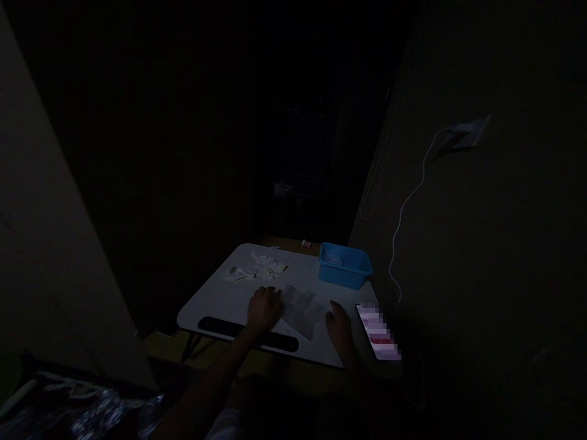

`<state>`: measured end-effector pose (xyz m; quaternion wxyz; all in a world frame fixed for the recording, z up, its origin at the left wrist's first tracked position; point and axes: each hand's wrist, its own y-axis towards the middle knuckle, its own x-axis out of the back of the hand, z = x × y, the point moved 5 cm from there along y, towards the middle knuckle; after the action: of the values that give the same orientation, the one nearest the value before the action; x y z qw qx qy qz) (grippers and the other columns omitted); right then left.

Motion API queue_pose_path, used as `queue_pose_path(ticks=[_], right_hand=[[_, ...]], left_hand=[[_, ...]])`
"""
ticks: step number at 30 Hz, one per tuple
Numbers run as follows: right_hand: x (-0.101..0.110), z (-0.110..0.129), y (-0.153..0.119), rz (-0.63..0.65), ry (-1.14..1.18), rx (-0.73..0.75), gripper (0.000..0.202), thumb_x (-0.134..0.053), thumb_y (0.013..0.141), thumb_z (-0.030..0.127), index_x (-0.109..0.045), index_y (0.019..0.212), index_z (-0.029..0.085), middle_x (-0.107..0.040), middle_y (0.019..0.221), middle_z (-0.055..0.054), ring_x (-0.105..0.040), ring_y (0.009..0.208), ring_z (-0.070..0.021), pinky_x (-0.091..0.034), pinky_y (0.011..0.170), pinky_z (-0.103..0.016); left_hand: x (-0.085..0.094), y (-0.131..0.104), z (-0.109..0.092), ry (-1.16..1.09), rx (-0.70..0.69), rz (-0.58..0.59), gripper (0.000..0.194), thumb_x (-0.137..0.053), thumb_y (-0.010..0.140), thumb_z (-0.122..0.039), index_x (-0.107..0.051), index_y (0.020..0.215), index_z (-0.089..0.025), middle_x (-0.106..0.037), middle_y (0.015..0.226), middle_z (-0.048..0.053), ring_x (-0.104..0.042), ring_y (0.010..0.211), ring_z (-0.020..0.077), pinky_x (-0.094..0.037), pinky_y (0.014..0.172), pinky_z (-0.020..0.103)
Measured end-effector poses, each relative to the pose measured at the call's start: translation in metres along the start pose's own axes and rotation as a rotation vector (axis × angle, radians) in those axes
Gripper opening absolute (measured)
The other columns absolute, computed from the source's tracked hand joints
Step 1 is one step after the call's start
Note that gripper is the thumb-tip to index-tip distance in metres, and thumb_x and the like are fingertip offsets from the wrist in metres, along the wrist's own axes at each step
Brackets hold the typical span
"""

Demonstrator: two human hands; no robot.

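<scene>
A thin whitish sheet, perhaps tissue or thin cloth, lies creased on the small white folding table. My left hand rests at the sheet's left edge, fingers bent and slightly apart. Whether its fingertips press on the sheet is hard to see in the dark. Just right of the sheet is my right hand, with thumb and forefinger apart and nothing visible between them. Crumpled whitish pieces lie toward the table's far left.
A blue plastic basket with something pale inside stands at the far right corner. Near the right edge lies a lit phone. A white cable hangs from a wall outlet. Shiny crumpled material is at lower left.
</scene>
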<state>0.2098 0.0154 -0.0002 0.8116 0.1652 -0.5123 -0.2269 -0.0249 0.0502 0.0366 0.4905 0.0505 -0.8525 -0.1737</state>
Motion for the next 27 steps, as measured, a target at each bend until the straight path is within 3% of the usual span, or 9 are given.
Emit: queue_pose_path(ticks=[2,4,8,12,16,22,27], right_hand=[[0.001,0.005,0.0,0.04,-0.093,0.027,0.036,-0.041,0.073,0.016,-0.059,0.104,0.008,-0.056,0.111,-0.014,-0.05,0.104,-0.0221,-0.038,0.091,-0.031],[0.0,0.007,0.0,0.065,-0.143,0.041,0.031,-0.045,0.074,0.019,-0.062,0.097,0.01,-0.055,0.112,-0.014,-0.05,0.104,-0.0232,-0.037,0.091,-0.032],[0.0,0.005,0.0,0.04,-0.1,0.068,0.023,-0.047,0.074,0.018,-0.066,0.085,0.016,-0.059,0.106,-0.01,-0.053,0.098,-0.0197,-0.039,0.087,-0.029],[0.002,0.003,0.0,-0.028,-0.04,0.082,0.018,-0.048,0.072,0.016,-0.066,0.071,0.018,-0.063,0.094,-0.008,-0.055,0.09,-0.0182,-0.041,0.081,-0.027],[0.004,0.005,0.0,-0.065,-0.02,0.115,0.017,-0.048,0.071,0.014,-0.064,0.066,0.018,-0.064,0.085,-0.006,-0.056,0.083,-0.0174,-0.041,0.077,-0.027],[0.004,0.005,0.0,-0.088,0.05,0.136,0.018,-0.045,0.07,0.014,-0.062,0.064,0.017,-0.063,0.08,-0.008,-0.055,0.08,-0.0179,-0.041,0.075,-0.028],[0.005,-0.005,0.002,-0.089,0.349,0.029,0.015,-0.047,0.066,0.021,-0.061,0.06,0.019,-0.063,0.073,-0.008,-0.055,0.076,-0.0194,-0.041,0.074,-0.032]], left_hand=[[-0.006,0.004,-0.008,0.058,-0.176,0.08,0.027,-0.044,0.078,-0.028,-0.056,0.1,-0.021,-0.059,0.101,0.007,-0.051,0.097,0.02,-0.035,0.08,0.03],[-0.016,0.011,-0.01,0.055,-0.23,0.138,0.028,-0.041,0.08,-0.024,-0.056,0.103,-0.022,-0.058,0.107,0.005,-0.048,0.102,0.0198,-0.033,0.083,0.033],[-0.034,0.03,-0.007,-0.003,-0.142,0.155,0.036,-0.044,0.077,-0.021,-0.051,0.112,-0.021,-0.052,0.119,0.007,-0.043,0.109,0.0229,-0.031,0.085,0.039],[-0.043,0.036,-0.012,-0.066,-0.13,0.141,0.035,-0.045,0.072,-0.013,-0.057,0.104,-0.02,-0.061,0.103,0.007,-0.051,0.098,0.023,-0.034,0.081,0.038],[-0.045,0.034,-0.012,-0.14,-0.132,0.113,0.032,-0.044,0.069,-0.009,-0.062,0.093,-0.018,-0.065,0.089,0.005,-0.055,0.086,0.0187,-0.038,0.076,0.029],[-0.044,0.034,-0.005,-0.291,-0.113,0.07,0.025,-0.045,0.071,-0.011,-0.066,0.083,-0.015,-0.066,0.087,0.006,-0.057,0.082,0.0164,-0.041,0.075,0.026],[-0.04,0.03,-0.003,-0.412,-0.075,0.031,0.022,-0.046,0.07,-0.013,-0.066,0.077,-0.013,-0.067,0.079,0.006,-0.059,0.072,0.0153,-0.044,0.066,0.024]])
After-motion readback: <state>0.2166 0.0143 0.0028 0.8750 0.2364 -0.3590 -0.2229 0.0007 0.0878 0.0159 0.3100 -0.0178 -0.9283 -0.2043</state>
